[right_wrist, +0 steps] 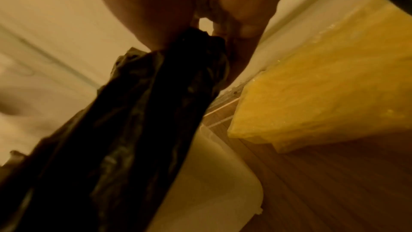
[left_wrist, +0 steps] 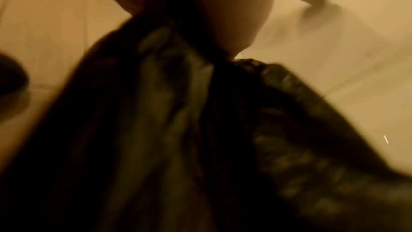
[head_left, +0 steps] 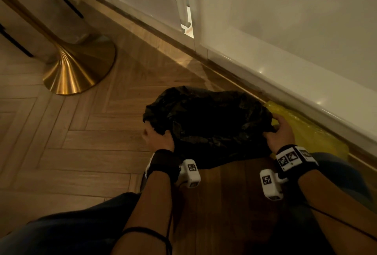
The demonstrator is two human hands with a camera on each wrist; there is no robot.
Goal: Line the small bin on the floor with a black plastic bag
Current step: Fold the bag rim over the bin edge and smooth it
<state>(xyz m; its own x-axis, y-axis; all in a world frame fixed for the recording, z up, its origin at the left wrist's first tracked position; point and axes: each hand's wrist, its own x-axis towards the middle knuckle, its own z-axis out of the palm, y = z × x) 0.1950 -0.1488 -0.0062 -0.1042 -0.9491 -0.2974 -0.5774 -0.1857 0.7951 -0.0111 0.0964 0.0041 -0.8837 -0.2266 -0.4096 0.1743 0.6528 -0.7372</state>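
Between the hands, the bag (head_left: pixel 206 124) is spreading over the floor, hiding the bin. Left hand (left_wrist: pixel 211 6) is pinching bunched film; right hand (right_wrist: pixel 200 3) is pinching its edge above the bin (right_wrist: pixel 214 183). Thin, light, slippery: best held at the rim.

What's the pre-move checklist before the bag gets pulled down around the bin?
1. Left hand grips the black bag edge: ok.
2. Right hand grips the opposite edge: ok; the right wrist view shows plastic bunched in the fingers.
3. Bag mouth spread open between the hands: ok.
4. Bin under the bag: only a pale wall shows below the plastic in the right wrist view; rim seating cannot tell.
5. Yellow bag on the floor close by the right hand: not ok, could snag.
6. Bag bottom reaching the bin floor: cannot tell.
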